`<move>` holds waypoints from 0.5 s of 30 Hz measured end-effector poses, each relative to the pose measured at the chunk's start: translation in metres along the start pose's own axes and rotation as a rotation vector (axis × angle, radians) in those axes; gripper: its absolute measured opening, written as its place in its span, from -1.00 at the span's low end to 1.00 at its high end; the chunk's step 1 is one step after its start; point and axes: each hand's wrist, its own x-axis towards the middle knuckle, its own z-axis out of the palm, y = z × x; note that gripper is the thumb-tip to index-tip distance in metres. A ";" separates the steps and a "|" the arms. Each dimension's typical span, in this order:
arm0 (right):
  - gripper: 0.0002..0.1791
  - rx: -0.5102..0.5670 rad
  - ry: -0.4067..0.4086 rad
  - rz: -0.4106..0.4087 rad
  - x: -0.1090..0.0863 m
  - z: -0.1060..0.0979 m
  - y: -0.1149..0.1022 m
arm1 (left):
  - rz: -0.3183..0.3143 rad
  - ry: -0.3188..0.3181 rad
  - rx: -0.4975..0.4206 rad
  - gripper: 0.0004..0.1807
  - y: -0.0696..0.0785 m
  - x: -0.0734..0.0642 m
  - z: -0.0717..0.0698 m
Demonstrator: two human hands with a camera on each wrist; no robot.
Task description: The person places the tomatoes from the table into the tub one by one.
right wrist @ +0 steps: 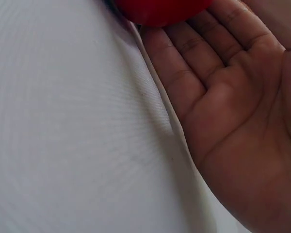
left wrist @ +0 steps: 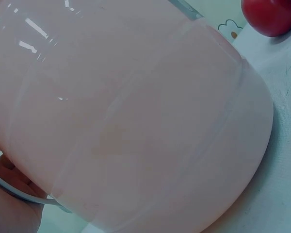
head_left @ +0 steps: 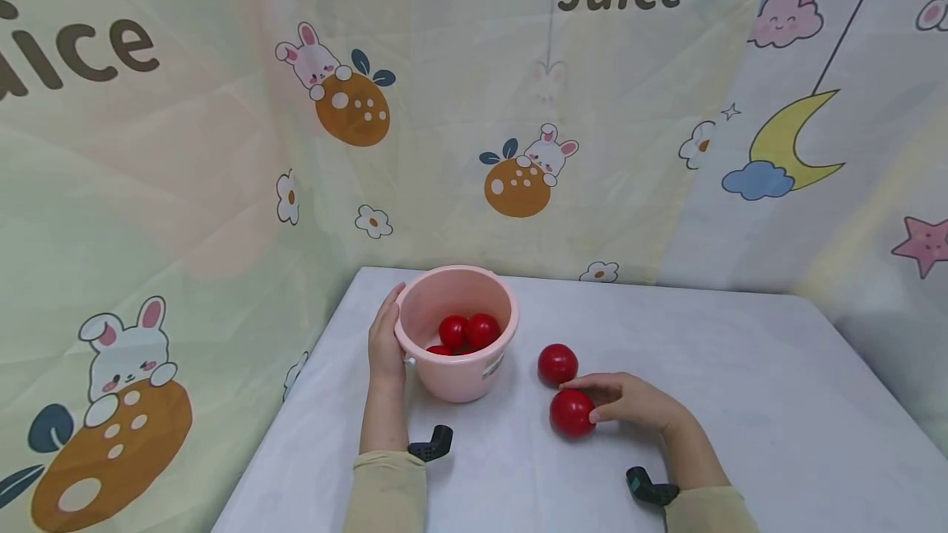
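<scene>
A pink bucket [head_left: 453, 381] with several red tomatoes [head_left: 483, 331] inside stands on the table at the back left. My left hand [head_left: 387, 344] holds it from the left side, fingertips at the rim. In the left wrist view the bucket wall [left wrist: 136, 121] fills most of the picture, and the thin handle [left wrist: 19, 194] crosses in front of that hand. To the right of the bucket, my right hand [head_left: 633, 401] grips a tomato [head_left: 572, 414] between thumb and fingers, low over the table. Just behind it lies another tomato [head_left: 558, 365].
A white cloth covers the table [head_left: 711, 352]. Printed fabric walls [head_left: 444, 105] rise behind and on the left of it. Each wrist carries a small black camera mount [head_left: 432, 443].
</scene>
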 end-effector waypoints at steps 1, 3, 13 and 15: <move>-0.39 0.000 0.001 -0.003 0.000 0.000 0.000 | -0.002 -0.001 0.000 -0.63 0.000 0.000 0.000; -0.39 -0.008 0.004 -0.013 -0.001 -0.001 -0.002 | -0.006 -0.003 -0.001 -0.63 0.001 0.000 0.000; -0.37 0.008 0.007 -0.067 -0.003 -0.011 -0.031 | -0.014 -0.008 -0.017 -0.62 0.002 0.000 0.000; -0.37 0.006 0.004 -0.089 -0.003 -0.016 -0.039 | -0.017 -0.004 -0.021 -0.63 0.002 0.000 0.000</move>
